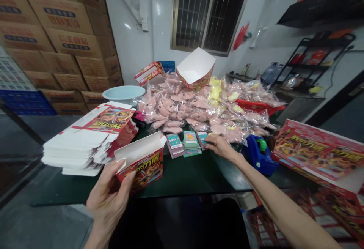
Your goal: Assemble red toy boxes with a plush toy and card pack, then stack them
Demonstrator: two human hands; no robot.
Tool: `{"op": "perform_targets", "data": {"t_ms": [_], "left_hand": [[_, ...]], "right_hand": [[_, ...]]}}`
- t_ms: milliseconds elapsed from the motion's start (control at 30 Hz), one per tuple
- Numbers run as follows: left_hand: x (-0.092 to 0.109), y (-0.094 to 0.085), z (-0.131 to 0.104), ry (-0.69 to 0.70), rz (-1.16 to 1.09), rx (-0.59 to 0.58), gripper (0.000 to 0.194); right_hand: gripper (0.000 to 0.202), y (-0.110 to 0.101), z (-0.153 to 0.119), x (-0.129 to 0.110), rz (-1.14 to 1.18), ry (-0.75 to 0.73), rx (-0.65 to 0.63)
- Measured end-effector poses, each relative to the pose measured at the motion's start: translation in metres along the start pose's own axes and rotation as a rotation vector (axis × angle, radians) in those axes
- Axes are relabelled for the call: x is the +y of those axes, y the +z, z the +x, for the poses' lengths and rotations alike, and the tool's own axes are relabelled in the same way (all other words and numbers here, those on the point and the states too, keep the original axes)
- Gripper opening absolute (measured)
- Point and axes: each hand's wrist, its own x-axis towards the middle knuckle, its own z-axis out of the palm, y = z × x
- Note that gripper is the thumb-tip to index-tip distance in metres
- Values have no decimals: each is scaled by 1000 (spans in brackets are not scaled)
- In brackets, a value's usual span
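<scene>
Open red printed carton (148,170) being gripped by left hand (111,190); rightmost card stack (202,139) being touched by right hand (221,145), grip closure unclear.

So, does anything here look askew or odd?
Two things: an open box sits tilted amid the pink packets, and the middle card stack looks untidy, with lower cards jutting out.

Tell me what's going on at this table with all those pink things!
A person is at a green table. Their left hand holds a red printed box with its white flap up. Their right hand is at the rightmost card stack; I can't tell if it is gripped. The pink things lie heaped behind in clear bags, and a pile of flat cartons is on the left.
</scene>
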Motion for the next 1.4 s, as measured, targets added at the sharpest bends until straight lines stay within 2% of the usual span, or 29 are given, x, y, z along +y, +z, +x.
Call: {"op": "perform_targets", "data": {"t_ms": [167,333,500,600,700,767,900,1067,1133,1267,1400], "left_hand": [[-17,-8,-3,-26,8,-62,41],[-23,-13,0,-7,-27,-107,43],[-17,-16,7,55,-56,-112,46],[-13,-17,10,99,-30,-110,45],[-13,-17,11,93,-31,-115,42],[-14,-17,10,65,-52,-127,42],[-15,-17,9,6,-90,-165,41],[-14,-17,7,-17,-58,-163,38],[-12,-17,4,-33,-16,-127,41],[-3,-7,7,-69,141,-28,46],[7,20,31,43,175,-86,44]], "right_hand": [[11,-6,7,9,50,-59,-99],[13,-8,10,13,58,-70,-105],[27,4,6,3,-40,-36,12],[27,18,3,-6,-125,33,128],[26,25,1,-10,-174,84,180],[25,22,0,-10,-186,84,165],[17,8,-3,-9,-195,-1,53],[33,4,-5,-21,-278,7,15],[30,4,-4,-29,-309,23,2],[24,-1,2,-46,-343,84,12],[32,-4,17,-63,-348,92,-34]]}}
